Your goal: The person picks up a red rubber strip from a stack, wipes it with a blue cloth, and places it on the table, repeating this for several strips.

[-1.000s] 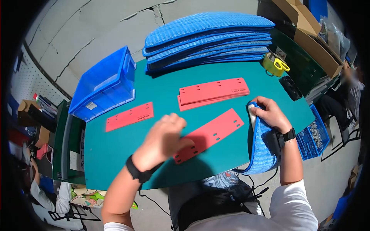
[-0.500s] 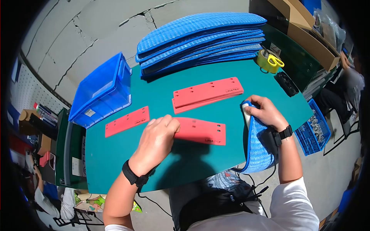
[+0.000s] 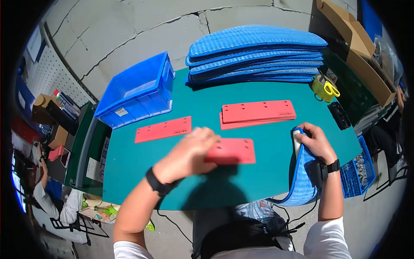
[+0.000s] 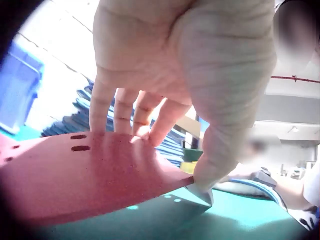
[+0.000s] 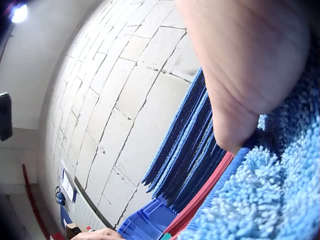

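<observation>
Bending in the grip of the left hand [image 3: 187,155], a red plate [image 3: 236,151] is pinched between thumb and fingers over the green table [image 3: 267,175]. Beyond it lie two stacked red plates [image 3: 258,112]; left of them, a single plate [image 3: 161,130]. The right hand [image 3: 318,142] grips a blue pad [image 3: 302,185]. Farther back stand a blue bin [image 3: 144,109] and piled pads [image 3: 258,39].

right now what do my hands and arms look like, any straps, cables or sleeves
Your left hand and right hand are ungloved. A black strap circles the left wrist and right wrist; the right one has a boxy black device. Thin black cables hang below. Both white sleeves are short.
</observation>
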Tool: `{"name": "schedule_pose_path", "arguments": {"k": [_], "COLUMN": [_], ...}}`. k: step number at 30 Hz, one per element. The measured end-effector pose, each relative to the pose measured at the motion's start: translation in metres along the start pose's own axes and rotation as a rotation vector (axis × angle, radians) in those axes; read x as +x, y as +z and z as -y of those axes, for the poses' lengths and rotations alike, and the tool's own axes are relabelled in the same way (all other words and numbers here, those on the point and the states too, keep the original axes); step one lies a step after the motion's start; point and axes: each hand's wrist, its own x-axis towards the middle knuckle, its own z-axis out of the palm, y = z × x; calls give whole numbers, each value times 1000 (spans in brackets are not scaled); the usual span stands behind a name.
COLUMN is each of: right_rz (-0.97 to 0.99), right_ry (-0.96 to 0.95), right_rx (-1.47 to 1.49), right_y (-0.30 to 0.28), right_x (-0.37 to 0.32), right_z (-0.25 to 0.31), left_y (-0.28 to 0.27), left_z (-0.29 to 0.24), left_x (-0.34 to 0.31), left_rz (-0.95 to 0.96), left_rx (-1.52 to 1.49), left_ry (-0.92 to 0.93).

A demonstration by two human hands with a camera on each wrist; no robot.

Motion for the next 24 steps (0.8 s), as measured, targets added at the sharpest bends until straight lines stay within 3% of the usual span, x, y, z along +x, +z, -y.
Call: {"name": "schedule_pose_path", "arguments": {"k": [2,6,8,14,24], "right_rz": [-8,-4,-7,-3,-12], "right_ry": [9,2,-6,22,24], "right_rx": [-13,-3,-16,-10,2], "right_y": [2,2,1,0,1], "right_x": [-1,0,1,0,0], "right_z": [-1,-3,-2,-2,-4], "left_y": [-25,-68,-74,-53,-36], "left_z": [14,57,79,138,149], "left_x": [-14,-43,-51,-63,-58], "left_rz": [-138,-179,-202,-42,90], "left_rx": [136,204,259,173,8], "left_ry": [-74,-276,-268,-420,-501]}}
